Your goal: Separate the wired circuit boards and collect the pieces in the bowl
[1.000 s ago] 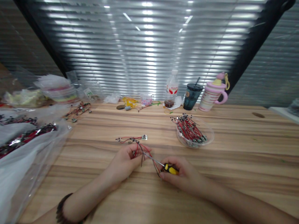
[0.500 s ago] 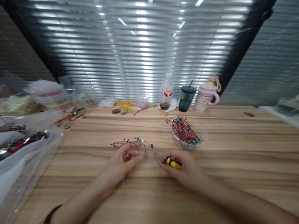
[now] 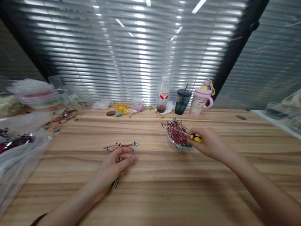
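My left hand (image 3: 121,163) is closed around several small circuit boards with red and black wires (image 3: 121,146). Wires and a small board stick out past its fingertips, and a grey end pokes out below the palm. My right hand (image 3: 203,141) grips a screwdriver (image 3: 197,138) with a yellow and black handle, its thin shaft pointing left. That hand is at the right rim of a clear plastic bowl (image 3: 173,145), which is heaped with wired boards (image 3: 178,131). The shaft crosses over the heap. Whether the right fingers also hold a wired board, I cannot tell.
Plastic bags with more wired parts (image 3: 21,139) lie at the left, near a loose wire bundle (image 3: 62,118). Along the back stand a bottle (image 3: 163,95), a dark cup (image 3: 182,102) and a pink mug (image 3: 198,102). A white tray edge (image 3: 272,121) is at the right.
My right hand has moved from beside my left hand to the bowl, carrying the screwdriver. A wired board seen at its fingertips no longer shows clearly. My left hand keeps its bundle.
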The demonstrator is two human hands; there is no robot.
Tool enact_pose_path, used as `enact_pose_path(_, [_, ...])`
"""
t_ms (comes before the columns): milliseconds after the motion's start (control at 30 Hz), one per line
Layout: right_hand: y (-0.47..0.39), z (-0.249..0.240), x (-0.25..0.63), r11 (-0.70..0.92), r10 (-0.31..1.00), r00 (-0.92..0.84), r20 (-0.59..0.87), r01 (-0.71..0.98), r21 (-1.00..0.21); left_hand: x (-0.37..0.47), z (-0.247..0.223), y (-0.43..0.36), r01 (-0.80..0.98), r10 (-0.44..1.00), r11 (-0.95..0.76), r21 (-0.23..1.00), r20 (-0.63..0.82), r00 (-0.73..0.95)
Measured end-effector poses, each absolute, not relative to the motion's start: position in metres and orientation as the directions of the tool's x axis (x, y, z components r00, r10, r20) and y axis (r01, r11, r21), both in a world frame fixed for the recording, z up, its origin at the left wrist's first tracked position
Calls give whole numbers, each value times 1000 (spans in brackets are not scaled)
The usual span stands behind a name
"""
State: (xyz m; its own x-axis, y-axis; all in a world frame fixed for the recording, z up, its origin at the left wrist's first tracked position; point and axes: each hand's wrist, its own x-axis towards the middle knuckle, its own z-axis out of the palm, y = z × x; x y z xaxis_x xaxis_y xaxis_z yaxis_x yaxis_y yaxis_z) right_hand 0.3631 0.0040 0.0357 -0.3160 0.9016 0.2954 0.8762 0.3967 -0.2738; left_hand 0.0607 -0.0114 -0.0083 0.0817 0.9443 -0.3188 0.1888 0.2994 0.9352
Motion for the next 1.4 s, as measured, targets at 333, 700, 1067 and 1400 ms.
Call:
enact_pose_path(333, [4, 44, 368, 371, 917, -396, 38, 818, -440, 62, -10, -12, 77, 942, 308, 948, -315, 112])
enact_pose_path(700, [-56, -4, 265, 466, 865, -389, 316, 391, -794, 84, -8, -45, -438, 831, 553, 709, -429, 354])
enact_pose_path(1067, [-62, -3, 258, 455, 818, -517, 250, 317, -832, 90, -28, -73, -440, 795, 565, 698, -316, 519])
enact_pose_path(1400, [9, 32, 344, 353, 807, -52, 588, 841, -410, 19, -15, 17, 923, 966, -174, 344, 241, 92])
